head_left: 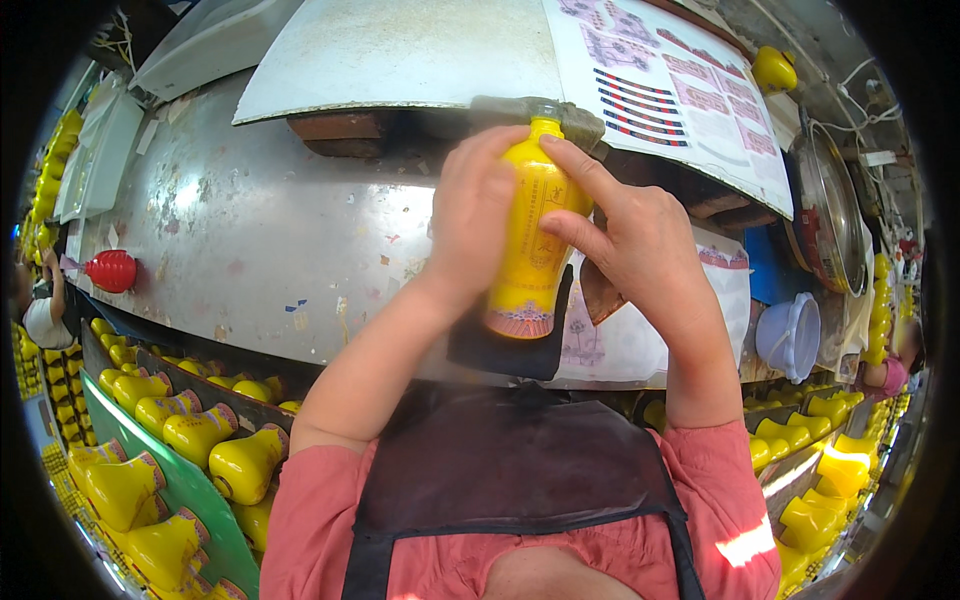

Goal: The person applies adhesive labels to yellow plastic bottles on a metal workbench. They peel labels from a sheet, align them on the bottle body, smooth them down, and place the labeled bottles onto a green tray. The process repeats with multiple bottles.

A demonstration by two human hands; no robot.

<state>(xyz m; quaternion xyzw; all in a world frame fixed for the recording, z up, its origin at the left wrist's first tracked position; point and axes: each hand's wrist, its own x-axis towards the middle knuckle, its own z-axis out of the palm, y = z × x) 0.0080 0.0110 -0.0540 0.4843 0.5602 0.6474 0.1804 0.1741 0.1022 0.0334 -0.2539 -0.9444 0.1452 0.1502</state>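
Both hands are up over the metal worktable (250, 230), and between them stands a yellow bottle (530, 240), upright, neck at the top and a patterned band around its base. The left hand (472, 205) wraps the bottle's left flank, fingers curled close together around the body, thumb side hidden behind the glaze. The right hand (640, 245) comes in from the other side, its index finger stretched long and laid against the upper shoulder of the bottle, a second finger resting lower on the belly, the remaining fingers folded back toward the palm. So the bottle is clasped on both sides, held just above a dark pad (510, 345) that lies at the near edge of the table. Beside that pad sits a white sheet with a faint pink print (625, 340). Farther back, a larger printed sheet of pink and dark decals (680, 90) rests on a pale board. Off to the left, a red ridged object (110, 270) sits on the metal surface. Down the left side, rows of yellow bottles (190, 430) lie on their sides in a rack, and more yellow pieces (830, 470) crowd the right. A pale blue bowl (790, 335) stands at the right edge.
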